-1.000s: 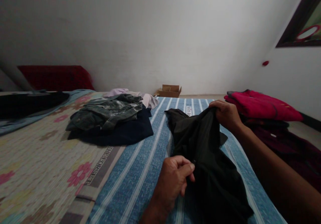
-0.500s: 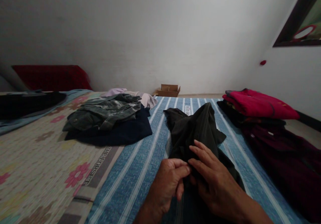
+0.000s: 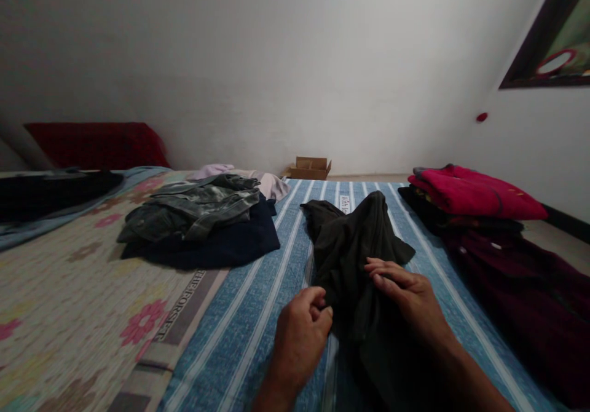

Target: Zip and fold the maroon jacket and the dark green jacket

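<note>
A dark grey-green garment [image 3: 345,246] lies crumpled in front of me, with a raised fold toward its far end. My left hand [image 3: 302,341] is closed at the garment's left edge, thumb and index finger close together on the cloth. On the right side, my right hand [image 3: 410,298] grips a fold of the same garment, its fingers bunched together. The near part of the garment hangs dark between my forearms, and its shape there is hard to make out.
Folded grey-green and navy clothes [image 3: 198,215] are stacked at left. A bright pink folded garment [image 3: 477,190] tops a pile at right, with a maroon garment [image 3: 516,301] nearer me. Beneath lies a blue striped sheet [image 3: 239,320]. A cardboard box [image 3: 311,167] sits by the wall.
My hands have moved apart: the left shifted left, the right shifted right and slightly away from me. The garment's raised fold has leaned left and spread lower.
</note>
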Motion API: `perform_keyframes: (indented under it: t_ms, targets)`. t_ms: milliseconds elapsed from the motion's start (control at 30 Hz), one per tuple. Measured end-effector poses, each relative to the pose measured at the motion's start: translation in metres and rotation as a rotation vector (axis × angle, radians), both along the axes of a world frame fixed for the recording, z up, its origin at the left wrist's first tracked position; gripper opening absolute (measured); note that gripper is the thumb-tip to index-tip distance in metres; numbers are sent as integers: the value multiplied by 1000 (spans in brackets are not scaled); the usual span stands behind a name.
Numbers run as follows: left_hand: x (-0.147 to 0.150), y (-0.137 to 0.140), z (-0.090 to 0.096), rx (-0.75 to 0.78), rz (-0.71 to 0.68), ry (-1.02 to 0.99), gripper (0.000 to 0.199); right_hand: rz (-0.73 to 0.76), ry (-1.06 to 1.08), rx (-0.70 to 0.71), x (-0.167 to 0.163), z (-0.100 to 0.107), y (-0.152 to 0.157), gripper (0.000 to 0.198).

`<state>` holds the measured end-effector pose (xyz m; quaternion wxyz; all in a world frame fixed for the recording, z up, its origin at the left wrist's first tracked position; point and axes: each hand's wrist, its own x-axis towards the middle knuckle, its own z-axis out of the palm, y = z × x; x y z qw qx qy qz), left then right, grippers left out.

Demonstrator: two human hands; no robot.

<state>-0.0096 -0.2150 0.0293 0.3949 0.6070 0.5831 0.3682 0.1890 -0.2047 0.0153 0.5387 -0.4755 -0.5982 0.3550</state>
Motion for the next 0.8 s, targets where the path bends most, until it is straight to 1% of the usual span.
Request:
perform_keyframes:
  t_ms: [33,100,133,200,267,333,400,433,467,533,600,700,800]
  targets:
    - [0,0,-2,12,-28,46,32,-5,53,-63,3,1,2,18]
    - [1,-3,-3,-7,-158,70,44,-10,122,-142,6,1,5,22]
    - [3,-6,-2,-25,-236,56,49,-13,143,-162,7,1,5,22]
    - [5,-11,1,-66,-356,13,51,-21,167,-172,8,-1,5,22]
    - [7,-16,4,-129,-418,-35,53,-40,181,-173,8,-2,4,20]
    - [9,-19,6,-187,-462,-74,63,-65,196,-185,8,-4,3,19]
    - [10,-20,6,-193,-490,-91,77,-85,212,-211,8,-5,2,21]
    - [11,-19,5,-177,-483,-96,78,-95,227,-226,8,-6,2,23]
    - [12,-18,4,-154,-467,-106,73,-104,249,-238,8,-7,2,24]
    - [15,-13,0,-111,-441,-147,52,-113,315,-256,8,-9,3,28]
    - [18,-8,-3,-83,-477,-225,35,-124,395,-267,7,-11,4,33]
    - [19,-3,-6,-107,-562,-373,29,-135,470,-274,6,-12,3,42]
    - [17,-2,-9,-191,-536,-445,30,-142,421,-226,5,-11,0,42]
